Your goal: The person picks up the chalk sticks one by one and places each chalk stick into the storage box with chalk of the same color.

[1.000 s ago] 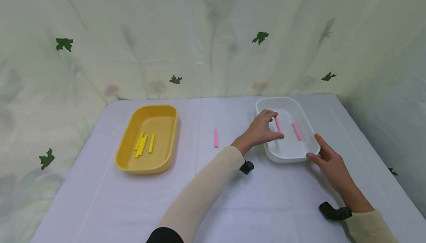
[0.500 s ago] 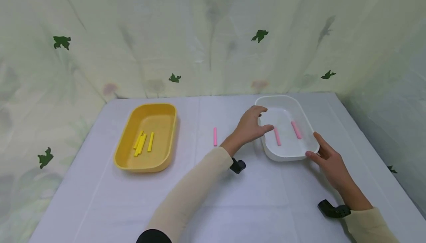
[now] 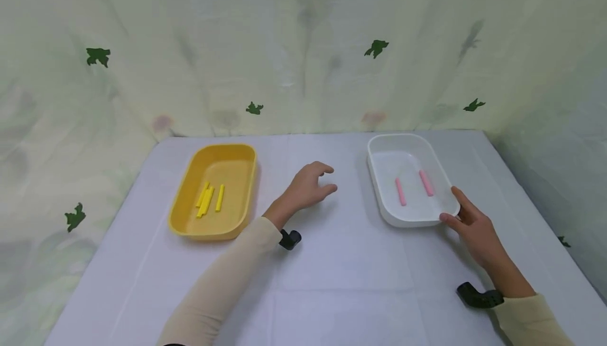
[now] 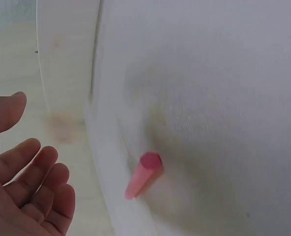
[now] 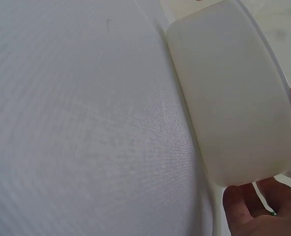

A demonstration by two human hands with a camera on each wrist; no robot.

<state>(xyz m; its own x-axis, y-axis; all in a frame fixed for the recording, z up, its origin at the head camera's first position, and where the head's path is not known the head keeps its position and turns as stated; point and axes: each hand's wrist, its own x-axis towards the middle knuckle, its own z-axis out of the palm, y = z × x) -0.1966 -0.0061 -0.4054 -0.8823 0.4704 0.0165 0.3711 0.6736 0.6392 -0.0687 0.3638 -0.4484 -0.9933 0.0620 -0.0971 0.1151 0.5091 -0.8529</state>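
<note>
My left hand (image 3: 303, 188) hovers over the middle of the table, thumb and fingers parted and holding nothing. Beneath it, a pink chalk stick (image 4: 144, 175) lies on the cloth in the left wrist view, apart from the fingers; in the head view the hand hides it. My right hand (image 3: 476, 233) grips the near right corner of a white plastic tray (image 3: 408, 156), thumb at the rim and fingers around the side. Inside that tray lie two pink chalk sticks, one to the left (image 3: 400, 191) and one to the right (image 3: 426, 183).
A yellow tray (image 3: 232, 159) stands on the left of the table, with several yellow chalk sticks (image 3: 220, 198) in it. White cloth (image 3: 346, 272) covers the table. A pale curtain with dark green leaf shapes (image 3: 377, 48) hangs behind.
My left hand let go of a pink chalk stick inside the white tray, then moved left over the stick on the table. The right hand keeps its grip on the tray.
</note>
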